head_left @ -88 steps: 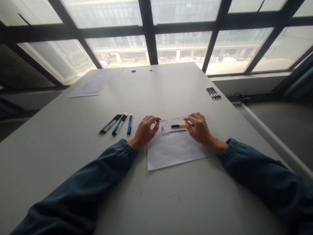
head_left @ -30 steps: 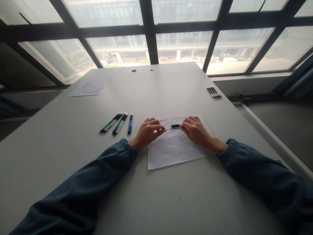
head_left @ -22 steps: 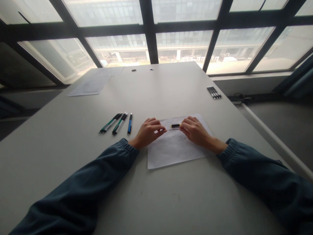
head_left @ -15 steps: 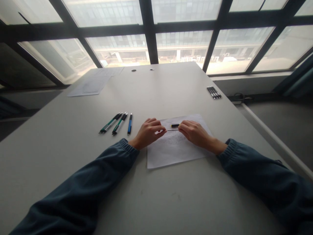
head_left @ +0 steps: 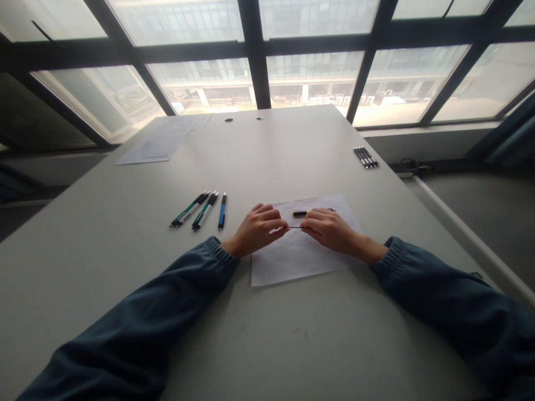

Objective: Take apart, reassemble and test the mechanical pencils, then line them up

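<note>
Fingers [head_left: 284, 229] on the left hand [head_left: 259, 229] are pinched together with basically no gap, and they've got hold of a thin dark rod [head_left: 295, 227]. The right hand [head_left: 330, 231] has its own tight pinch on the same rod, so only a short stretch shows between the two. Its long axis runs left to right, pretty much straight from one set of fingertips to the other, above the white paper [head_left: 301, 262]. Both ends are buried in the fingers, so I can't tell how much is tucked away, or if it's actually one piece.

The relation that matters, imo: the black-and-yellow pen [head_left: 300, 214] lies just beyond the rod, on the far side from the person, and roughly parallel to it. The right hand is clearly the nearer one, since it covers the pen's middle; can't tell if it's touching. The blue pen [head_left: 222, 211] is off past the left hand, angled away from the person, not across like the rod.
</note>
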Available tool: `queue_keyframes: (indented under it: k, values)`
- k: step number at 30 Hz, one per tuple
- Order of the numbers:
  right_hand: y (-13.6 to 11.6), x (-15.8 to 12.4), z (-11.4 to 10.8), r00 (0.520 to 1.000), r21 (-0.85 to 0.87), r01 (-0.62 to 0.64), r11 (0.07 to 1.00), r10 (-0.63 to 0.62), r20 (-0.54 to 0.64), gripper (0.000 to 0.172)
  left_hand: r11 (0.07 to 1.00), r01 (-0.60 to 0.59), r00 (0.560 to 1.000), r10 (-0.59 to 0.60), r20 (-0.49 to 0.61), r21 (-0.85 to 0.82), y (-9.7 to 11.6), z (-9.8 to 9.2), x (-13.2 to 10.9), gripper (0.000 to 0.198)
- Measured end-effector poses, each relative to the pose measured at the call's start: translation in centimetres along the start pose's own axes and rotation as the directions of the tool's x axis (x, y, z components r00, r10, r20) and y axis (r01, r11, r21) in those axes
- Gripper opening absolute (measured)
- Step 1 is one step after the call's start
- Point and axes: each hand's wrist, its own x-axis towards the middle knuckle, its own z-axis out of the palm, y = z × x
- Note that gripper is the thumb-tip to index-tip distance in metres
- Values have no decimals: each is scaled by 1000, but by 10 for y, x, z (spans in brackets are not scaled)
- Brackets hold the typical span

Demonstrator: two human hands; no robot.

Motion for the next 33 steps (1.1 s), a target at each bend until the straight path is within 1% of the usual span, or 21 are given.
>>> queue_keyframes:
  k: [2, 5, 7, 10, 12, 14, 16, 18, 21, 25, 28, 33]
  values:
    - [-1, 0, 0, 1000, 10, 10, 1000, -10, -12, 20, 999, -34, 999, 34, -16, 11, 1, -1, 0, 21]
    - [-1, 1, 0, 999, 6, 12, 1000, -11, -38, 20, 997, -80, 994, 79, -71, -8, 1, -1, 0, 16]
    - [-1, 1, 0, 999, 6, -3, 1000, 3, -46, 20, 997, -68, 992, 64, -110, -32, 0, -1, -1, 14]
    - [1, 0, 1, 997, 8, -45, 999, 45, -64, 19, 998, 48, 982, -56, -179, -47, -3, 0, -2, 20]
    - [3, -1, 2, 990, 9, -94, 996, 94, -104, 18, 988, 148, 962, -156, -223, -51, -6, 1, -3, 25]
    - [4, -2, 3, 976, 19, -156, 988, 157, -153, 17, 973, 224, 943, -229, -240, -48, -8, 3, -3, 26]
    - [5, -2, 2, 958, 34, -214, 976, 216, -187, 15, 962, 272, 938, -273, -215, -33, -11, 5, -3, 26]
    - [5, -2, 2, 946, 40, -251, 967, 254, -204, 14, 956, 295, 942, -293, -165, -12, -12, 7, -4, 23]
    - [6, -2, 1, 938, 38, -276, 960, 278, -209, 13, 959, 284, 956, -282, -82, 14, -14, 8, -5, 23]
    - [6, -2, 2, 938, 40, -284, 958, 286, -195, 14, 967, 255, 967, -255, -5, 24, -16, 9, -6, 24]
    - [6, -3, 2, 940, 39, -286, 957, 288, -183, 14, 969, 248, 969, -248, 19, 9, -18, 10, -7, 17]
    - [6, -3, 2, 943, 34, -286, 958, 287, -170, 14, 970, 244, 970, -244, 5, 5, -18, 10, -8, 14]
